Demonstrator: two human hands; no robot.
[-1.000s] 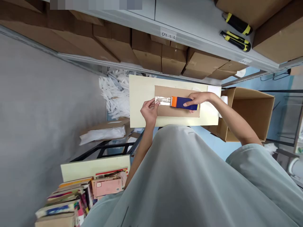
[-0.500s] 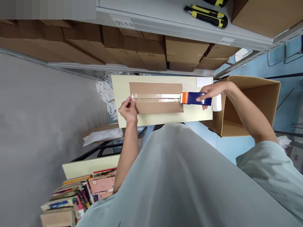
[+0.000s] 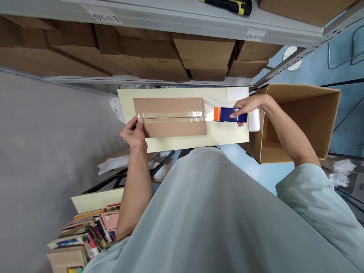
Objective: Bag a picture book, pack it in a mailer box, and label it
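A long, flat cardboard box (image 3: 170, 127) lies on a pale yellow board (image 3: 182, 142). Clear packing tape (image 3: 167, 115) runs along its middle seam and stretches past its right end. My left hand (image 3: 134, 131) pinches the box's left end, with fingertips and thumb at the end of the tape. In my right hand (image 3: 241, 110) is a dark blue and orange tape dispenser (image 3: 226, 114), held just right of the box. The tape spans the short gap between the box edge and the dispenser's orange front. A white roll (image 3: 254, 120) sits beside my right hand.
A large open carton (image 3: 295, 125) stands to the right. Beyond the board, a metal shelf (image 3: 182, 22) holds brown boxes (image 3: 204, 49) and a yellow-black utility knife (image 3: 231, 5). Books (image 3: 91, 231) are stacked at lower left, near a grey wall (image 3: 62, 129).
The dispenser has moved from the box's right edge to a little beyond it, drawing out more tape. My left hand stays at the left end. The camera view has shifted.
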